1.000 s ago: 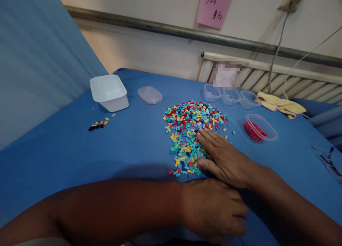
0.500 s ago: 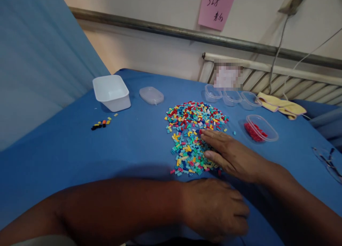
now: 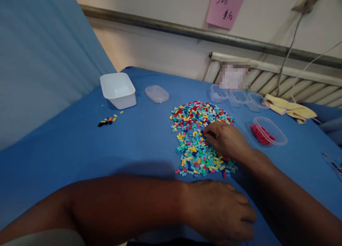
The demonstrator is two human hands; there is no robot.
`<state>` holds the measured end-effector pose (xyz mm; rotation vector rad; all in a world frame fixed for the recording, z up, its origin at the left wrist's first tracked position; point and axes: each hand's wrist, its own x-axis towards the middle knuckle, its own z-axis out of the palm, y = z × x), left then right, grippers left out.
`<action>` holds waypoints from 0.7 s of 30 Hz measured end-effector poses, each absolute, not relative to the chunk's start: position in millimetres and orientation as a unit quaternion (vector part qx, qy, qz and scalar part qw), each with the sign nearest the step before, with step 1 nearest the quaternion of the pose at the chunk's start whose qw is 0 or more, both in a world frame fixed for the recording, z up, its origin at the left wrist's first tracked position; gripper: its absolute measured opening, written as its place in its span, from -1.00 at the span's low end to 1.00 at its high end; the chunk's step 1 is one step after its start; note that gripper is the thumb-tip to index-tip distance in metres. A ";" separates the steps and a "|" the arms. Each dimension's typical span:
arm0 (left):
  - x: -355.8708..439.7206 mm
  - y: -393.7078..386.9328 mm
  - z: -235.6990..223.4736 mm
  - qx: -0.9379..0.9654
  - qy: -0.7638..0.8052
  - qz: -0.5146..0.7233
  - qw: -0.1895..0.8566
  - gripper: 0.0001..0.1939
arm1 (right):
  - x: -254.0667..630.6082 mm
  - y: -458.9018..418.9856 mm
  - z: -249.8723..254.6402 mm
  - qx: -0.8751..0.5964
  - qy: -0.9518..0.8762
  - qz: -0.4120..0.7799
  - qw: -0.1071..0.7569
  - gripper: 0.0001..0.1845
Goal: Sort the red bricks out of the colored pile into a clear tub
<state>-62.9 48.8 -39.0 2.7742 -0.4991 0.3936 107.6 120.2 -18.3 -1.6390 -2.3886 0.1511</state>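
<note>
On the blue table (image 3: 80,146), the right hand (image 3: 227,139) is curled over the brick pile (image 3: 197,135), fingertips pinched at its middle; whether a brick is held cannot be told. The left hand (image 3: 221,210) rests loosely closed, nearer the body, holding nothing visible.

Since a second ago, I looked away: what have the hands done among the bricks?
The right hand was lying flat on the brick pile; it has drawn back toward the pile's right edge and curled, fingertips pinched down among the bricks. Whether it has hold of one cannot be told. The left hand stays resting on the table in front of the pile. The tub of red bricks has not moved.
</note>
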 end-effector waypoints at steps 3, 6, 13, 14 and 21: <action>-62.7 47.7 -39.2 0.964 -0.174 0.141 0.145 -0.84 | 106.7 112.6 -20.7 -0.553 -0.809 0.091 0.177 -0.84; -62.6 47.1 -39.4 0.964 -0.169 0.145 0.143 -0.84 | 109.3 107.8 -20.1 -0.549 -0.790 0.137 0.236 -0.84; -63.9 46.7 -36.6 0.967 -0.171 0.135 0.134 -0.86 | 97.7 123.4 -8.9 -0.527 -0.792 0.144 0.273 -0.85; -64.0 46.6 -35.9 0.968 -0.170 0.132 0.132 -0.86 | 91.7 128.3 -8.1 -0.521 -0.800 0.142 0.263 -0.87; -62.3 45.2 -37.5 0.967 -0.169 0.125 0.145 -0.78 | 52.5 161.0 -7.9 -0.533 -0.831 0.089 0.130 -0.85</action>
